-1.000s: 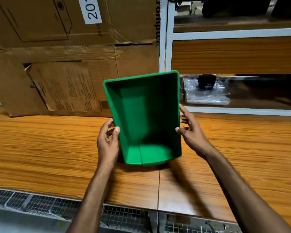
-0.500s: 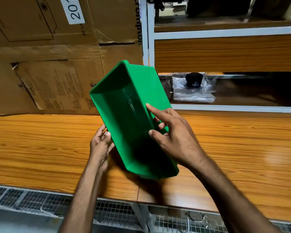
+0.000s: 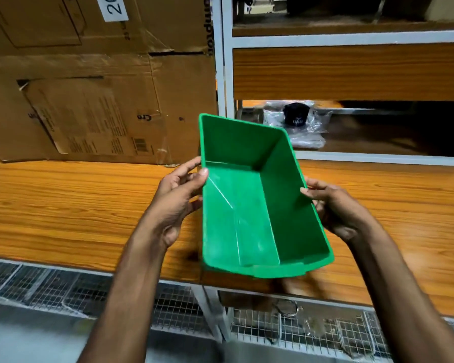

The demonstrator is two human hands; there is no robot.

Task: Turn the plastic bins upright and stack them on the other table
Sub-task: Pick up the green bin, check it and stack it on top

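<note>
A green bin [image 3: 260,205] is held between the 2 grips, its open side turned up toward the camera. The left grip [image 3: 176,203] is closed on the bin's left wall: the thumb [image 3: 203,172] lies over the rim and the fingers curl round the outside. The right grip [image 3: 336,208] holds the opposite wall the same way, with the thumb on the rim and the fingers tucked against the outer side.

The bin's long axis runs away from the person. Its near end juts past the front edge of the wooden surface [image 3: 63,205] that lies below both grips. Whether its underside touches the wood cannot be told.

Beyond the left grip, worn cardboard boxes [image 3: 89,100] stand on the surface. Beyond the right grip, a white-framed shelf [image 3: 378,159] holds a clear plastic bag [image 3: 307,137] with a black object [image 3: 296,117] against it. Nearer than the grips, under the surface's front edge, runs wire mesh [image 3: 50,284].
</note>
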